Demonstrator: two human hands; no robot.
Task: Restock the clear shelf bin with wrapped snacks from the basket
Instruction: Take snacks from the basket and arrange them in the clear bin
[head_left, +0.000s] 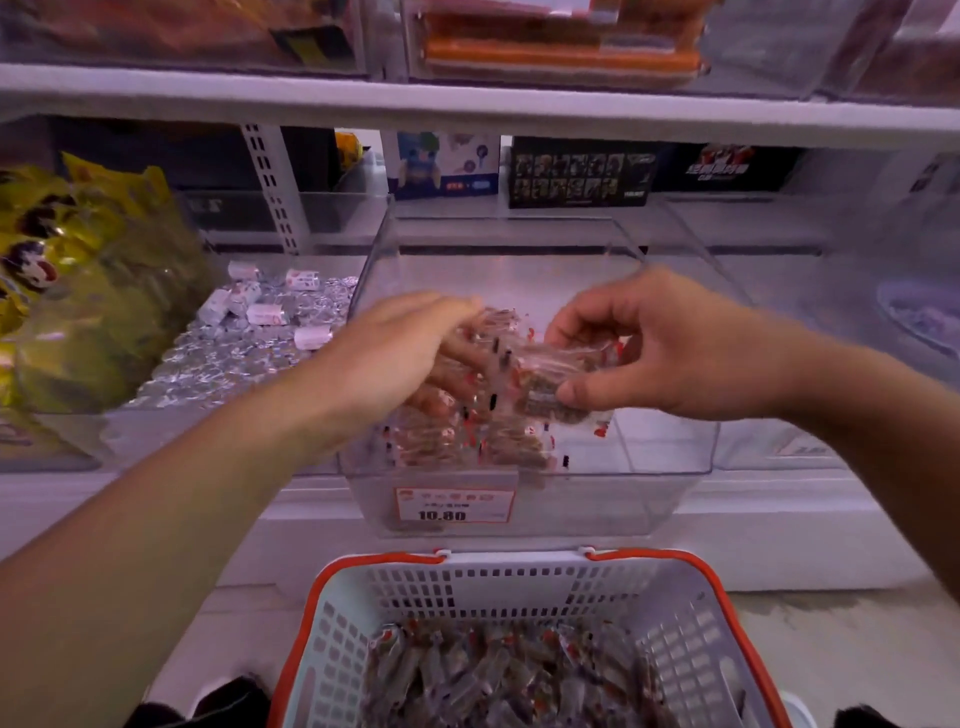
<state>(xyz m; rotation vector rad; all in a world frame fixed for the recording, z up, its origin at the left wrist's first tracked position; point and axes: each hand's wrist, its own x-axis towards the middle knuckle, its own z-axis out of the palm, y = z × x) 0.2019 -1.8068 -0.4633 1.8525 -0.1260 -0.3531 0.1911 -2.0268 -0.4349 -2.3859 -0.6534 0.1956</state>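
Head view: left hand over the clear bin, fingers curled round several wrapped snacks. Right hand pinching one packet above the small pile inside. Basket below, well stocked. Risk: slippery wrappers sliding loose, dropping outside the bin.

Clear wrappers flashing red and brown between the fingers

The wrapped snacks at the fingertips are showing clear film with red marks and brown filling; the clear shelf bin around the fingers is carrying a white tag edged in orange-red; below the hands the basket is showing white mesh with an orange-red rim; left of the fingers, silver-and-white candies and yellow bags are gleaming.
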